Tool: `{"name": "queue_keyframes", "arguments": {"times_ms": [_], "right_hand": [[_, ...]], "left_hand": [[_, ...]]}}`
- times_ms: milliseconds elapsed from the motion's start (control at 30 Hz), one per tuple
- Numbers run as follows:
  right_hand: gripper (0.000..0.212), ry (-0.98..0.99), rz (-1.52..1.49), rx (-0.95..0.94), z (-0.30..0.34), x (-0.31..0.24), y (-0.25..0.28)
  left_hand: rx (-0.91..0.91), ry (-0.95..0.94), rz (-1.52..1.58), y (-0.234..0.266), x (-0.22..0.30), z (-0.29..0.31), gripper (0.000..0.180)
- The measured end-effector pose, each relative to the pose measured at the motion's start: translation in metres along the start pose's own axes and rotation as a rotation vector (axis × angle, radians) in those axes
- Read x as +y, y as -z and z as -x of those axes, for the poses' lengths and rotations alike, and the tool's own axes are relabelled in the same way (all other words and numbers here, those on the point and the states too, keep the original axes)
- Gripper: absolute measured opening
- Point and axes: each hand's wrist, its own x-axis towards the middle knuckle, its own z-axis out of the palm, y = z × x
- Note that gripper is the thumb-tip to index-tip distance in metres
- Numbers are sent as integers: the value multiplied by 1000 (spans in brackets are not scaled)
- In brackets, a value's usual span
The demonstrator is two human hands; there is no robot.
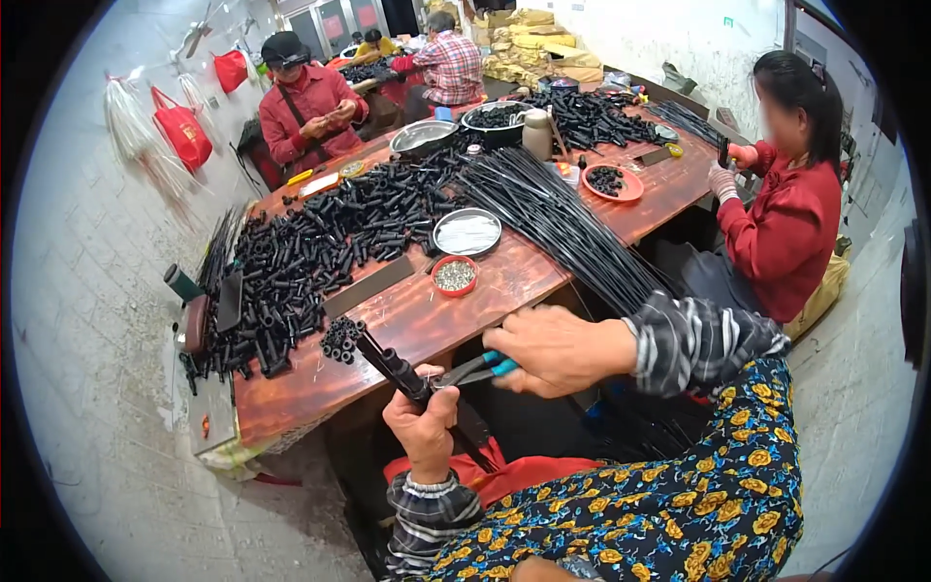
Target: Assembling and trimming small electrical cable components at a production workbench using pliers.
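My left hand (pixel 424 432) is closed around a black tubular piece (pixel 393 367) that slants up and to the left, close to the table's front edge. My right hand (pixel 553 351) grips a pair of pliers (pixel 469 371) with teal handles. The jaws reach the piece right beside my left thumb; whatever small part lies between them is too small to make out. A cluster of short black tubes (pixel 341 339) stands on the table just beyond the piece's upper end.
The wooden table (pixel 417 320) bears a large heap of black tubular parts (pixel 291 272), a bundle of long black rods (pixel 562 218), a red dish of small metal parts (pixel 455 276) and a round tray of white strips (pixel 467 233). Co-workers sit at the right (pixel 790 213) and far left (pixel 308 112).
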Motion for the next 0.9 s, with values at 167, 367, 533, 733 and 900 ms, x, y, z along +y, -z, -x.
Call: {"name": "queue_keyframes", "arguments": {"times_ms": [167,367,533,733,900], "right_hand": [[35,-67,-388,-265,-4,12,-5],[30,-354,-1158,-861,-3,9,-14],[24,-151,-396,-437,-6,10,-24],[17,-162,-593,-440,-38,18,-39],[42,-406,-929,-544,-54,9,-40]], "left_hand": [[-45,1,14,4,1,5,38],[-18,84,-188,5,8,10,27],[37,-18,-184,6,4,-2,19],[94,192,205,33,4,-29,62],[141,81,8,19,18,-25,72]]}}
